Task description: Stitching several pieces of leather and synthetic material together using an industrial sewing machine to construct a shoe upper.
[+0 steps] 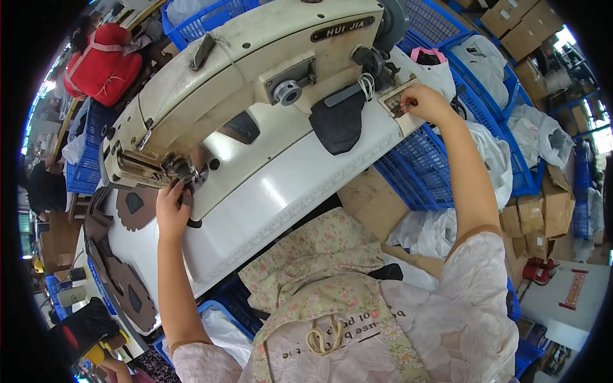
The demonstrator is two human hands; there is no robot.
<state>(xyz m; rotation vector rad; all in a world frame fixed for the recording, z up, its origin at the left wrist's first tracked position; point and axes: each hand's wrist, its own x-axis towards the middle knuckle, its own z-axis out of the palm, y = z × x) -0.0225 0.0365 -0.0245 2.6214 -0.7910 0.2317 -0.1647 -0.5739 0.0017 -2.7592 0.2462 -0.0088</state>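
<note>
A large cream sewing machine (255, 70) stands across the white table (255, 198). Under its needle end, beside the presser foot, my left hand (172, 214) has its fingers drawn together around a small dark bit that I cannot identify. Brown scalloped pieces (136, 217) with dark patches lie just left of that hand. At the table's right end my right hand (426, 104) dips its bent fingertips into a small shallow tray (397, 102). Its fingers are pinched, and what they hold is hidden. A black flat piece (338, 124) lies on the machine bed between my hands.
Blue plastic crates (418, 167) with white bags stand beyond the table's right end. More brown pieces (124, 284) are stacked along the left edge. Cardboard boxes (539, 210) sit at far right. Other people (105, 64) are at the left.
</note>
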